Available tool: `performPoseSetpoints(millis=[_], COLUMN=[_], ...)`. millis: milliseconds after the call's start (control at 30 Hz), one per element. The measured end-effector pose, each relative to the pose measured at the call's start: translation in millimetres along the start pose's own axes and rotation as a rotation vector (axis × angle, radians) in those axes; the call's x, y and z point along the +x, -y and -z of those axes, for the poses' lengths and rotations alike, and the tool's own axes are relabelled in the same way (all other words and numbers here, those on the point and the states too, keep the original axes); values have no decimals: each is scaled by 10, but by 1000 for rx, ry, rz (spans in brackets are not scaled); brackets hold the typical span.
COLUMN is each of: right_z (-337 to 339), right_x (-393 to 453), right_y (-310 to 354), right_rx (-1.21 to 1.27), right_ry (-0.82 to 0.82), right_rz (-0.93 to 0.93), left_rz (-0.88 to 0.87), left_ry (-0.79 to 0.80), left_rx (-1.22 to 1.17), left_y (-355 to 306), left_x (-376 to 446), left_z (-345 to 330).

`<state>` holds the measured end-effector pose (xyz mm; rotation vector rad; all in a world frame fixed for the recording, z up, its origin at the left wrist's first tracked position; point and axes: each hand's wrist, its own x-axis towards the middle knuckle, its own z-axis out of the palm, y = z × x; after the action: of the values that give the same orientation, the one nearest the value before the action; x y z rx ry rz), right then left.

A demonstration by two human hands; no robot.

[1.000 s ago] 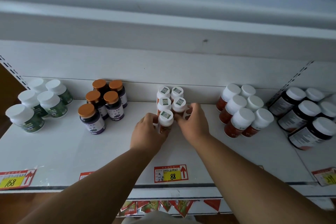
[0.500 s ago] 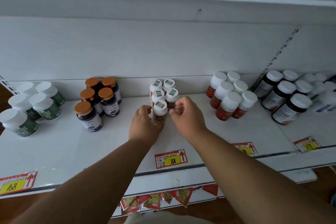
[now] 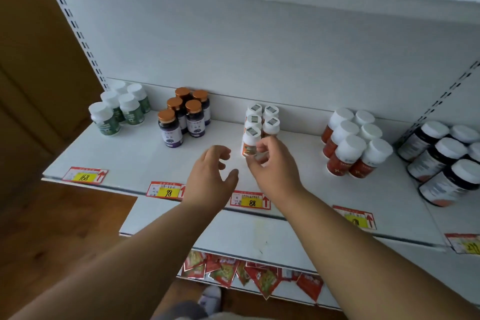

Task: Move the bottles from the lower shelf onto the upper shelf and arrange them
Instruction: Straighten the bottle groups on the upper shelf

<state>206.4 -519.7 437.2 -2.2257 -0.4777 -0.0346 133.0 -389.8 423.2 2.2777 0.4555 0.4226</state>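
Note:
Several small white-capped bottles [image 3: 262, 116] stand in a tight group mid-shelf on the white shelf [image 3: 298, 179]. The front small bottle [image 3: 250, 141] of that group shows an orange label. My right hand [image 3: 272, 166] has its thumb and fingers curled round this bottle's lower right side, pinching it. A short way to the left, my left hand [image 3: 213, 171] hovers off the bottles, fingers loosely curled and holding nothing. Whether another bottle sits behind my right hand is hidden.
On the same shelf stand green-label bottles [image 3: 117, 112], copper-capped purple bottles [image 3: 184, 118], red bottles [image 3: 350, 144] and dark bottles [image 3: 441, 161]. Price tags [image 3: 250, 201] line the front edge. A lower shelf [image 3: 233, 236] juts out below, hung with red pennants [image 3: 246, 273].
My left hand has let go of the front small bottle and drawn back toward the shelf edge. My right hand stays at that bottle. The view has shifted rightward and down.

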Motion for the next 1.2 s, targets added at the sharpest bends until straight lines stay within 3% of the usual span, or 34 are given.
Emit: performPoseSetpoints(millis=[367,567,767,1033,1200], right_z=[-560,-1163,-1521,-1552,-1595], right_x=[38,398,669,1020,1315], right_y=[505,808,1036,929,931], right_rx=[79,168,361,469,695], right_ry=[118,56,-80,-117,-79], right_rz=[15,-155,-331,-513,-625], left_rz=[89,185,477,534,536], left_ry=[-120,-126,135,222,283], left_rx=[-124,-222,-727,-853,-939], left_y=[515,1056,1410,1609,1604], left_x=[-9,636,1271,1749,1978], left_z=[630,1026,1086,750,672])
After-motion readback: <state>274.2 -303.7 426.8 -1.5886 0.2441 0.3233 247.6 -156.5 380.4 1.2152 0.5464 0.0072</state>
